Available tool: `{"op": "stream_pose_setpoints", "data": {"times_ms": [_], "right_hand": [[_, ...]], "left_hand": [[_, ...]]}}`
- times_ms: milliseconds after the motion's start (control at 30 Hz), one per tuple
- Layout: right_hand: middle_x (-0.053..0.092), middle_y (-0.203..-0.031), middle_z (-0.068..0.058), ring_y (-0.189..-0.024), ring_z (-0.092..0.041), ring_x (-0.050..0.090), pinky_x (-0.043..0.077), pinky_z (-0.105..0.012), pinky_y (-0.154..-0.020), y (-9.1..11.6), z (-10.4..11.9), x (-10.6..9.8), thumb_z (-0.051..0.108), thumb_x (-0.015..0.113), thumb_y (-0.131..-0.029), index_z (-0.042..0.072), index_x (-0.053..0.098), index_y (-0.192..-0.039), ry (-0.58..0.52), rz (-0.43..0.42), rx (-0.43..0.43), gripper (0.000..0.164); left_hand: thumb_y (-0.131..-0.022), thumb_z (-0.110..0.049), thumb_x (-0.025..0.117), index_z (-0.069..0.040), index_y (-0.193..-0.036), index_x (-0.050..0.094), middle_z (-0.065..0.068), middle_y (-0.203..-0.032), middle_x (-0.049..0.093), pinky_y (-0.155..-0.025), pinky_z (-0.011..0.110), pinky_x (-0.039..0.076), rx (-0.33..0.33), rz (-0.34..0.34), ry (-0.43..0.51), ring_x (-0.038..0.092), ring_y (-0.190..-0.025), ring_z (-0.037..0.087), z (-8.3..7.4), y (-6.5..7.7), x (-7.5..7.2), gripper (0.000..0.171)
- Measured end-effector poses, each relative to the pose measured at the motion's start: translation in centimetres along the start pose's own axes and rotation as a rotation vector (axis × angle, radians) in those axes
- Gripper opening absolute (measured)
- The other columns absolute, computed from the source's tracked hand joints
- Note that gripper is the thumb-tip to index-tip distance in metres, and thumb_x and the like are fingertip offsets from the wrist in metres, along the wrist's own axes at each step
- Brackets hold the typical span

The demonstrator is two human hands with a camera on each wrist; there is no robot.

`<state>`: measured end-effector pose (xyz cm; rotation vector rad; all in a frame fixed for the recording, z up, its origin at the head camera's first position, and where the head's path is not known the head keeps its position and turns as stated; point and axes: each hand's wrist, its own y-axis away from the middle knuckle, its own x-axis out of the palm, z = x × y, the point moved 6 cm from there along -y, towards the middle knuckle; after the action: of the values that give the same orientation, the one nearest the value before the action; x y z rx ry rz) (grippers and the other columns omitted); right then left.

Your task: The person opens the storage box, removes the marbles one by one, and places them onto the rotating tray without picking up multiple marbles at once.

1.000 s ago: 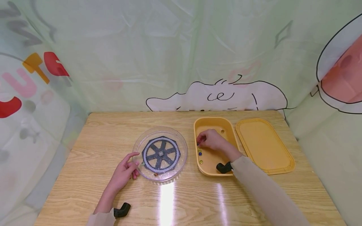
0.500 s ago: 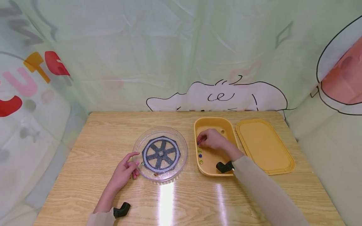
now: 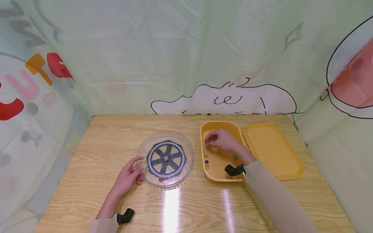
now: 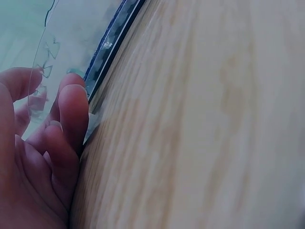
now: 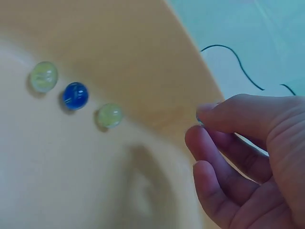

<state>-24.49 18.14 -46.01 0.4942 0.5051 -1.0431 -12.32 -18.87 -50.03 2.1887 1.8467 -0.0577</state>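
In the head view, my right hand (image 3: 222, 140) is over the orange tray (image 3: 211, 176), pinching a marble (image 5: 199, 121) between thumb and fingertips. Only a bluish sliver of it shows. Below the fingers, two yellowish marbles (image 5: 44, 76) and a blue marble (image 5: 76, 96) lie along the tray's left side. A greenish marble (image 3: 236, 157) lies under the wrist. My left hand (image 3: 129, 174) rests at the left rim of a clear round dish (image 3: 186, 142), index finger reaching over the edge, other fingers loosely bent against its wall (image 4: 52, 43).
Inside the dish, a greenish marble (image 3: 147, 168) and an amber marble (image 3: 160, 179) lie around a dark wheel-like pattern (image 3: 166, 158). A flat orange lid (image 3: 274, 150) lies right of the tray. A printed curtain (image 3: 131, 64) hangs behind the wooden table (image 3: 116, 136).
My right hand has lifted slightly up and right from the tray's left wall with the marble. The greenish marble under its wrist has come into view. My left hand has stayed still.
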Motion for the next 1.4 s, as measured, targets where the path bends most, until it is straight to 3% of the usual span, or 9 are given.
{"op": "stream_pose_setpoints", "data": {"times_ms": [333, 500, 767, 1033, 1400], "right_hand": [[0.072, -0.095, -0.007, -0.086, -0.022, 0.065, 0.053, -0.033, -0.080, 0.9, 1.7, -1.0, 0.001, 0.076, -0.086, 0.002, 0.074, -0.098, -0.049, -0.073, -0.030, 0.013], [0.073, -0.097, -0.006, -0.089, -0.021, 0.067, 0.055, -0.033, -0.081, 1.1, 2.6, -0.7, 0.003, 0.077, -0.086, 0.003, 0.074, -0.100, -0.082, -0.095, -0.056, 0.014], [0.072, -0.095, -0.006, -0.084, -0.021, 0.067, 0.056, -0.027, -0.074, 1.1, 3.8, 0.7, 0.000, 0.075, -0.086, 0.002, 0.073, -0.100, -0.147, -0.092, -0.137, 0.014], [0.070, -0.097, -0.007, -0.086, -0.021, 0.065, 0.056, -0.029, -0.076, 1.0, 5.1, 2.6, 0.000, 0.074, -0.087, 0.002, 0.073, -0.100, -0.222, -0.079, -0.104, 0.012], [0.070, -0.097, -0.009, -0.086, -0.020, 0.065, 0.056, -0.029, -0.077, 0.5, 7.4, 6.2, -0.001, 0.075, -0.086, 0.000, 0.073, -0.100, -0.268, -0.050, -0.150, 0.014]], "left_hand": [[-0.104, -0.012, 0.054, -0.013, -0.142, 0.048, 0.015, -0.072, 0.062, -0.054, 0.028, 0.051, -0.015, -0.004, -0.008, 0.058, -0.057, 0.020, 3.1, -1.3, -0.5, 0.038], [-0.103, -0.017, 0.056, -0.017, -0.141, 0.050, 0.015, -0.072, 0.062, -0.054, 0.028, 0.051, -0.005, -0.004, 0.000, 0.058, -0.057, 0.021, 3.2, -1.3, -0.6, 0.038], [-0.103, -0.012, 0.054, -0.011, -0.142, 0.048, 0.015, -0.071, 0.062, -0.054, 0.027, 0.050, -0.007, -0.004, -0.007, 0.057, -0.056, 0.020, 3.1, -1.2, -0.5, 0.039], [-0.103, -0.016, 0.057, -0.015, -0.141, 0.050, 0.015, -0.071, 0.062, -0.054, 0.028, 0.051, 0.002, -0.006, 0.016, 0.057, -0.056, 0.020, 2.9, -1.1, -0.5, 0.039], [-0.104, -0.008, 0.053, -0.009, -0.142, 0.048, 0.020, -0.073, 0.062, -0.054, 0.027, 0.051, -0.013, -0.008, -0.012, 0.057, -0.056, 0.020, 2.9, -1.2, -0.4, 0.039]]}}
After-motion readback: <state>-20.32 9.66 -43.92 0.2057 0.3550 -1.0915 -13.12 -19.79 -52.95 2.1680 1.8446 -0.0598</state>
